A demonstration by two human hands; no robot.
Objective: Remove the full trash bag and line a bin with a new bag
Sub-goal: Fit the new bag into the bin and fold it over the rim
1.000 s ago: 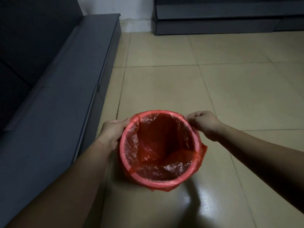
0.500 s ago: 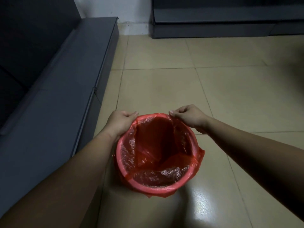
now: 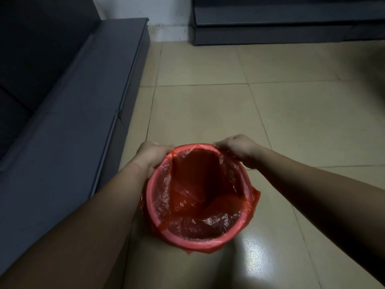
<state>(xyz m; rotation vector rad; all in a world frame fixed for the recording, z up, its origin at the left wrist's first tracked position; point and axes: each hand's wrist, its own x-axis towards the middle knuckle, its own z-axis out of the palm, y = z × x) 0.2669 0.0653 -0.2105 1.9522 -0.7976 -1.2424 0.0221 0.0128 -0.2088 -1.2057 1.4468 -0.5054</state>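
A small round red bin point(image 3: 150, 197) stands on the tiled floor, low in the middle of the head view. A thin red plastic bag point(image 3: 200, 184) lines its inside and folds over the rim, hanging down the near and right sides. My left hand point(image 3: 153, 155) grips the far left rim, fingers curled over the bag's edge. My right hand point(image 3: 239, 149) pinches the bag's edge at the far right rim. The bag looks empty.
A dark grey sofa base point(image 3: 83, 122) runs along the left, close to the bin. Another dark grey furniture base point(image 3: 270, 28) stands against the far wall. Beige floor tiles point(image 3: 291, 122) spread out to the right and ahead.
Both hands slid along the rim from its sides toward the far edge, drawing the bag's edge over the rim there. The bin stayed in place.
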